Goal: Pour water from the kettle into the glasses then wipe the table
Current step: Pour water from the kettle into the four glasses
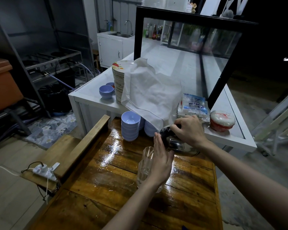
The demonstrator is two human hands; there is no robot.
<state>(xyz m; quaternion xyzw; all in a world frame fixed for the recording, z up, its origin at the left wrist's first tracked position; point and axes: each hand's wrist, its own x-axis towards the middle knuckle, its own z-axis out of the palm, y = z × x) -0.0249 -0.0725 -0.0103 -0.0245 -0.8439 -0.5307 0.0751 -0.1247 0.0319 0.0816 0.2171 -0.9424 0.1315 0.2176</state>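
Note:
A shiny steel kettle (175, 141) is tilted to the left above the wet wooden table (106, 183). My right hand (189, 130) grips its black handle from above. Two clear glasses stand below the spout, one (148, 152) behind the other (144, 171). My left hand (161, 161) is flat with straight fingers, its palm against the kettle's front and the glasses' right side. It partly hides the near glass. A white cloth (150, 92) is draped over stacked plates on the white counter behind.
Stacks of lilac bowls (129, 126) stand at the table's far end. The white counter (93, 97) carries a tall plate stack (118, 80), more bowls, a plastic bag (194, 107) and a wrapped red-white package (222, 120). A power strip (44, 170) lies on the left bench.

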